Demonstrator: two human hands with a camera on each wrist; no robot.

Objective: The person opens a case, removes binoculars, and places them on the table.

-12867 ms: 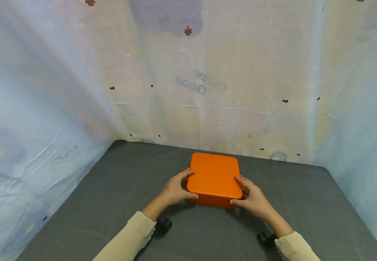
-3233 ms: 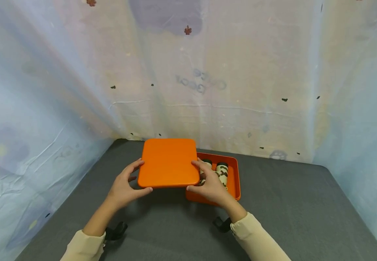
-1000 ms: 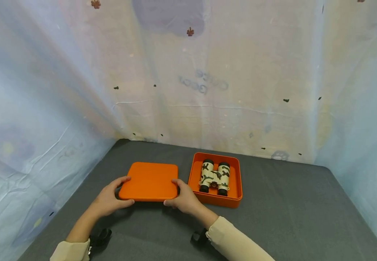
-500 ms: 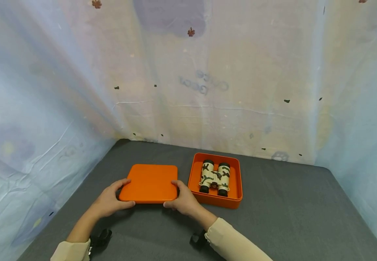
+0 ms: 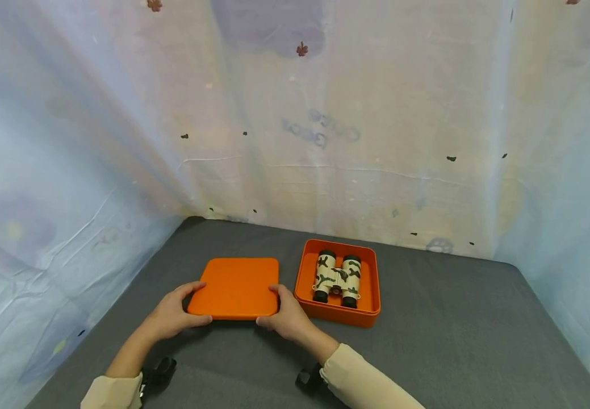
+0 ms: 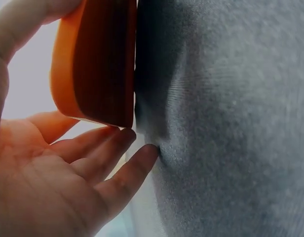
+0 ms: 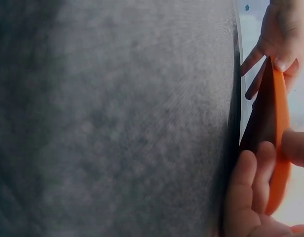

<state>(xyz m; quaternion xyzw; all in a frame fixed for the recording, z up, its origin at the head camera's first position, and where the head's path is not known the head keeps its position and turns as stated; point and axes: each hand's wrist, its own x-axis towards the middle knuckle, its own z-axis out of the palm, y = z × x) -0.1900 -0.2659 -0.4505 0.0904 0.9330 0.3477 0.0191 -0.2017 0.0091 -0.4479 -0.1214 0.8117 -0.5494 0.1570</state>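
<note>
An orange lid [image 5: 238, 287] lies flat between both hands, left of the box. My left hand [image 5: 174, 312] grips its left side, thumb at the front corner. My right hand [image 5: 291, 315] grips the opposite side in the same way. In the left wrist view the lid's rim [image 6: 105, 64] is right at the grey cloth; the right wrist view shows its edge [image 7: 281, 106] between thumb and fingers. The open orange box [image 5: 335, 312] stands to the right. Inside it lie camouflage-patterned binoculars [image 5: 338, 278] with black ends.
A dark grey cloth [image 5: 443, 329] covers the tabletop. Pale printed curtains [image 5: 376, 113] hang behind it and on both sides. A black band [image 5: 159, 372] shows at the left wrist and another black band [image 5: 309, 379] at the right.
The lid was on the box at first. Both hands lifted it off, carried it left and lowered it to the cloth, exposing the binoculars. Over the last half second almost nothing moves.
</note>
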